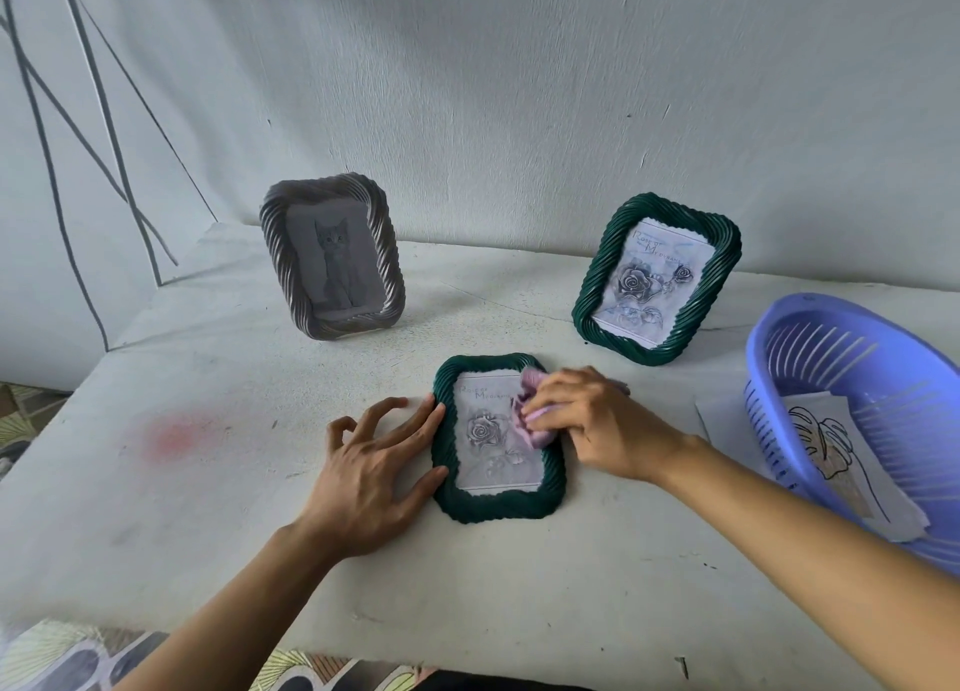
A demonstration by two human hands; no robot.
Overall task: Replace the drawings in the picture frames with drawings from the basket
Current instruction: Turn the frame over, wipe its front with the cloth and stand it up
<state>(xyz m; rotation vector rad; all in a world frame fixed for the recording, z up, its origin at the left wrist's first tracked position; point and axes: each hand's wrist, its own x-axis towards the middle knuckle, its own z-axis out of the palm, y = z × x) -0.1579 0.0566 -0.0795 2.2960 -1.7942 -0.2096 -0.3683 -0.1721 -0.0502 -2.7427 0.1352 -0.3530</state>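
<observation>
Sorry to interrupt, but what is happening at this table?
A person's left hand steadies a green frame lying flat on the table, while the right hand presses a pink cloth to its glass. A grey cat frame and a second green frame stand behind. A leaf drawing lies in the purple basket.

There are three picture frames: one flat green frame (pixel 498 506) between the two hands, one standing green frame (pixel 660 350) beyond the right hand (pixel 587 420), and one grey frame (pixel 353 325) beyond the left hand (pixel 374 472). One pink cloth (pixel 531 381) is under the right hand. One purple basket (pixel 810 337) is to its right, with one leaf drawing (pixel 831 441) inside.
</observation>
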